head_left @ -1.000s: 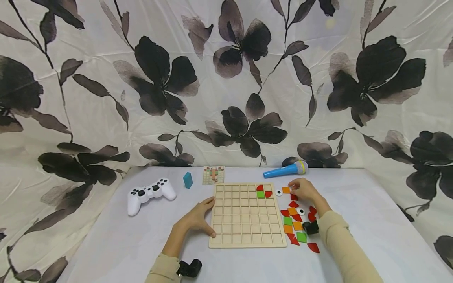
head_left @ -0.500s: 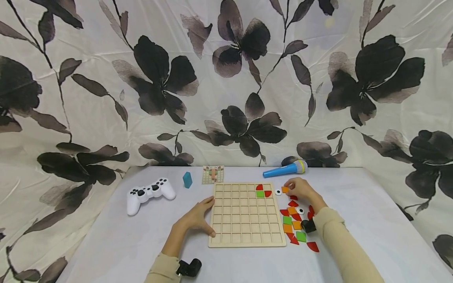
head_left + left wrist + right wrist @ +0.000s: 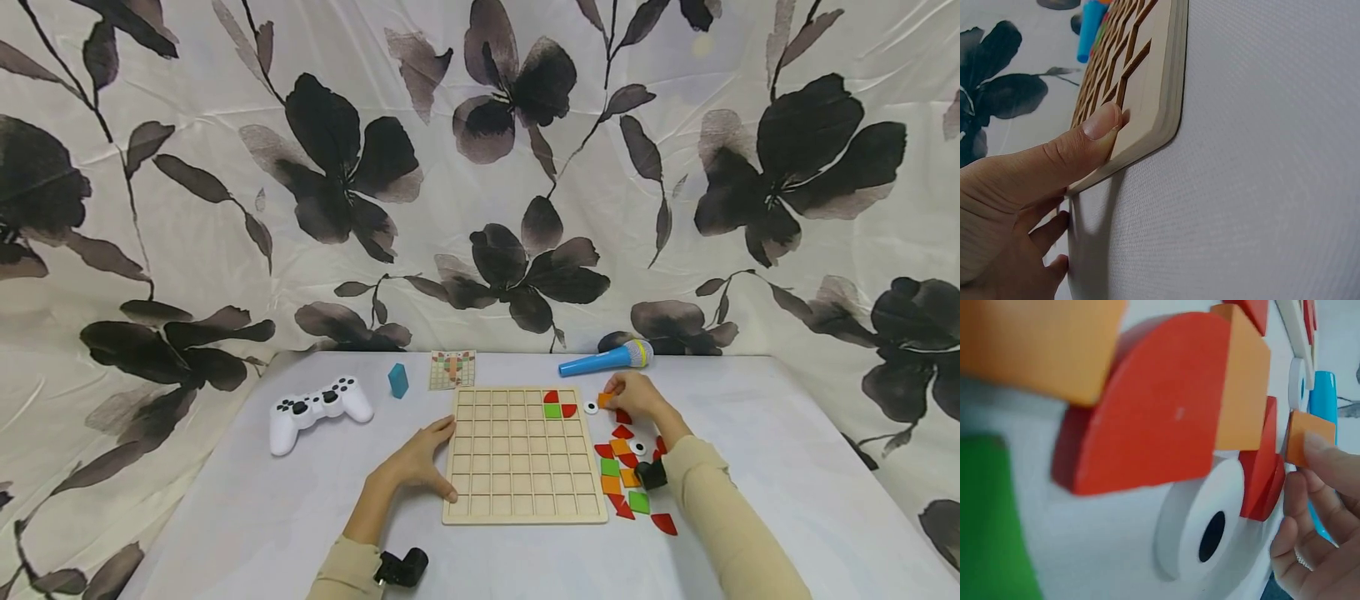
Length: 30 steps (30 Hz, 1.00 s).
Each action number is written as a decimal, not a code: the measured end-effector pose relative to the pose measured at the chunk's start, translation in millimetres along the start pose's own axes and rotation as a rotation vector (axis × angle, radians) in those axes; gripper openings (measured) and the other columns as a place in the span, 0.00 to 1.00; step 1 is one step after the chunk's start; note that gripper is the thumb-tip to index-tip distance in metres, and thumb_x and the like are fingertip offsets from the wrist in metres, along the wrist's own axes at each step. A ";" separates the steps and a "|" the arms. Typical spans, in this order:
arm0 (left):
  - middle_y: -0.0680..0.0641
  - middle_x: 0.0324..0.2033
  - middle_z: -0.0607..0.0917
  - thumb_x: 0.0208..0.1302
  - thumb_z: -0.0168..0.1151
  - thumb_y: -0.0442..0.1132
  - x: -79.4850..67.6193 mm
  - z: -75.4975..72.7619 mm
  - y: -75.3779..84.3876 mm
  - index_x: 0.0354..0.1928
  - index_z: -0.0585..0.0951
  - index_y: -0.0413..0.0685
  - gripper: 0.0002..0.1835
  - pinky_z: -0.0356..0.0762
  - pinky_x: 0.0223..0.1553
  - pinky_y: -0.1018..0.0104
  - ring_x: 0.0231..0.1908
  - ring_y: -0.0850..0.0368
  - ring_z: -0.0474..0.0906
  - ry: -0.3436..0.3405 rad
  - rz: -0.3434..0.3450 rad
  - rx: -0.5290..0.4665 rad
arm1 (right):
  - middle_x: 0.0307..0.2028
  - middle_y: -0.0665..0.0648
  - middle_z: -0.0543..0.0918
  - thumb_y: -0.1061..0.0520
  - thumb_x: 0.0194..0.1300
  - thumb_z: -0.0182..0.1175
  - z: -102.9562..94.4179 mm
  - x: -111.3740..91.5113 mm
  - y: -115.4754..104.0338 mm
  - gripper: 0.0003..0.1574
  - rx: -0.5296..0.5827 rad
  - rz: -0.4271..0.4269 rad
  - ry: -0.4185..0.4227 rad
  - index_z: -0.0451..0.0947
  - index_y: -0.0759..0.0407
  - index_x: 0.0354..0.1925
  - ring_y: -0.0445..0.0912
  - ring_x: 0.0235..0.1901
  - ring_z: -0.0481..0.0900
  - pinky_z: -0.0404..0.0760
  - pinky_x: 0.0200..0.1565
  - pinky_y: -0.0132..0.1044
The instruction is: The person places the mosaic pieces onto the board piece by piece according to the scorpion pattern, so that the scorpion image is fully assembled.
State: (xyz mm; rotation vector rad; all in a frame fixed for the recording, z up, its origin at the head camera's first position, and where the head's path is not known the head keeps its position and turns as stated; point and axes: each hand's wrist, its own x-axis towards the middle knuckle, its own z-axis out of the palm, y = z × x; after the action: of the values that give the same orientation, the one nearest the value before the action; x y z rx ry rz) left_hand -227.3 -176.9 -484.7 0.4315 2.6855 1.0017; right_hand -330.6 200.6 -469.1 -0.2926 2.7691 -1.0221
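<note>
A square orange tile (image 3: 1311, 434) is pinched at the end of my right hand (image 3: 636, 397); in the right wrist view the thumb lies on its face and the other fingers show below it. Beside that hand lies a white disc with a dark dot (image 3: 591, 407). My left hand (image 3: 417, 457) rests along the left edge of a pale wooden grid board (image 3: 501, 450), fingers spread. In the left wrist view its thumb (image 3: 1101, 122) presses on the board's near corner. Two red quarter-round tiles (image 3: 568, 411) and a green square (image 3: 552, 411) sit in cells at the board's far right.
Several red, orange and green tiles (image 3: 611, 467) lie right of the board, with another dotted disc (image 3: 637, 447). A blue toy microphone (image 3: 597, 362), a patterned card (image 3: 452, 370) and a teal block (image 3: 398, 381) stand farther back. A white game controller (image 3: 321, 410) lies left.
My right hand has shifted slightly left and now pinches the orange square at its edge; the square looks tilted. The left hand and the board have stayed put.
</note>
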 end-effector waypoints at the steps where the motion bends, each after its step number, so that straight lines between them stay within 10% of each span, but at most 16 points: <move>1: 0.38 0.69 0.59 0.26 0.84 0.43 -0.2 -0.1 0.2 0.67 0.62 0.31 0.61 0.51 0.67 0.40 0.68 0.35 0.52 0.000 0.003 0.000 | 0.31 0.61 0.78 0.66 0.57 0.62 0.2 0.0 -1.2 0.07 0.013 -0.014 0.017 0.75 0.69 0.35 0.49 0.31 0.74 0.77 0.33 0.36; 18: 0.37 0.69 0.58 0.26 0.83 0.43 -0.4 -1.4 -1.1 0.67 0.61 0.30 0.61 0.54 0.66 0.40 0.68 0.34 0.51 -0.016 0.025 -0.006 | 0.27 0.57 0.84 0.66 0.59 0.61 52.4 22.3 -67.9 0.02 0.043 -0.264 -0.001 0.81 0.66 0.31 0.44 0.28 0.77 0.79 0.35 0.38; 30: 0.37 0.69 0.58 0.27 0.83 0.44 0.2 -1.5 -0.8 0.67 0.60 0.30 0.61 0.55 0.65 0.39 0.68 0.32 0.51 -0.011 0.027 -0.005 | 0.25 0.54 0.82 0.66 0.58 0.62 60.3 20.7 -75.9 0.03 -0.020 -0.262 -0.043 0.81 0.67 0.30 0.43 0.28 0.76 0.78 0.36 0.36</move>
State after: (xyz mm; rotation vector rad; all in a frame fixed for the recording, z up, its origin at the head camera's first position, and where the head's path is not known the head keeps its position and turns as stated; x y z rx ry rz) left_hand -228.0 -178.2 -484.1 0.4720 2.6732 1.0107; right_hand -327.4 101.5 -466.4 -0.6870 2.7540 -1.0298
